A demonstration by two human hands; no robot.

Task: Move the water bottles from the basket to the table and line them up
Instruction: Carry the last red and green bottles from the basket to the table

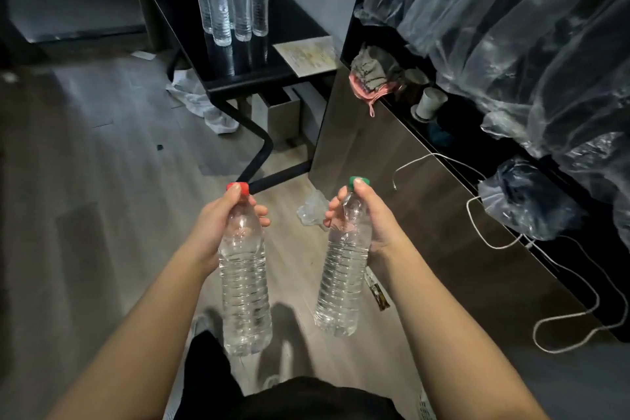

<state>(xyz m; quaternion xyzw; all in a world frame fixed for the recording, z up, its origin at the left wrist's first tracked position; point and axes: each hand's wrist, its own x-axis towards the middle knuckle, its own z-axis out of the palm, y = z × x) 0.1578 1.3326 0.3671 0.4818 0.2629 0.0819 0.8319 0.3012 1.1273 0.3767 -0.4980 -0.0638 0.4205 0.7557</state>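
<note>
Necks gripped: our left hand clamps the red-capped bottle, our right hand the green-capped bottle, both hanging upright, likely ready to join the row on the table.

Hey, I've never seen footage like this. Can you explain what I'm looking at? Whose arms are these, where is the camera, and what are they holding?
There is no machine here. A person wears a wide-angle camera on the head, looking forward and down, so the two bare arms coming in from the bottom are their own. The left hand grips a red-capped bottle of water near its neck. The right hand grips a green-capped bottle the same way. Both are held in the air above the floor. Ahead stands a black table with a group of bottles upright on it, most with red caps, and a sheet of paper near its corner. No basket shows in this picture.
</note>
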